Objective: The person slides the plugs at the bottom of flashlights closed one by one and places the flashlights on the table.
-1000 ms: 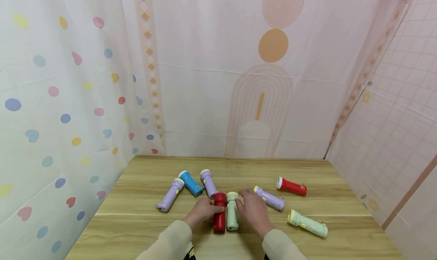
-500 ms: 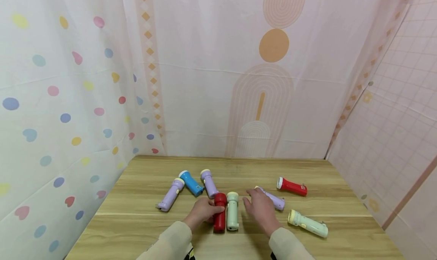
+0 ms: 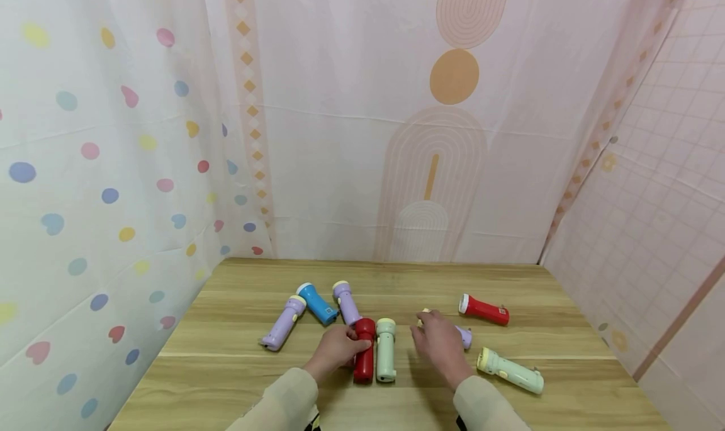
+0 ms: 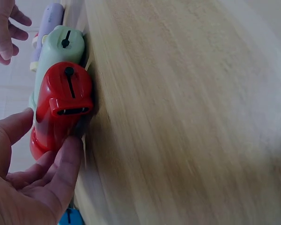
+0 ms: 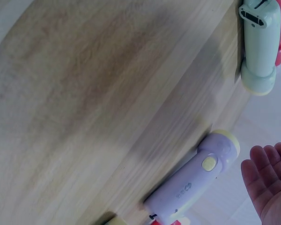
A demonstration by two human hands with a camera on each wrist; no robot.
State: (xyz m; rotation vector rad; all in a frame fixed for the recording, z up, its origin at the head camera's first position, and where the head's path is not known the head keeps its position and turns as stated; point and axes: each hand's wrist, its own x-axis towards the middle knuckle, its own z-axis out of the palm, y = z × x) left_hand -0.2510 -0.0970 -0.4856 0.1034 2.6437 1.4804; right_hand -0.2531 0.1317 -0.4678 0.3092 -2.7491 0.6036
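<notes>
My left hand [image 3: 334, 350] holds a red flashlight [image 3: 365, 358] that lies lengthwise on the table, thumb on one side and fingers on the other in the left wrist view. Close beside it on the right lies a pale green flashlight [image 3: 386, 350]. Over a purple flashlight [image 5: 192, 180] hovers my right hand [image 3: 444, 344], its fingers loosely bent and apart from the body in the right wrist view. From the head, that hand covers most of this flashlight.
Left of centre on the wooden table [image 3: 226, 374] lie a blue flashlight [image 3: 317, 304] and two purple ones, one slanted [image 3: 283, 323] and one [image 3: 347, 302] behind my left hand. Rightward are another red flashlight [image 3: 484, 309] and another green one [image 3: 511, 370]. Patterned curtains [image 3: 340, 167] enclose the table.
My right hand has moved right, from beside the pale green flashlight to over the purple one. My left hand stays on the red flashlight, which has barely shifted.
</notes>
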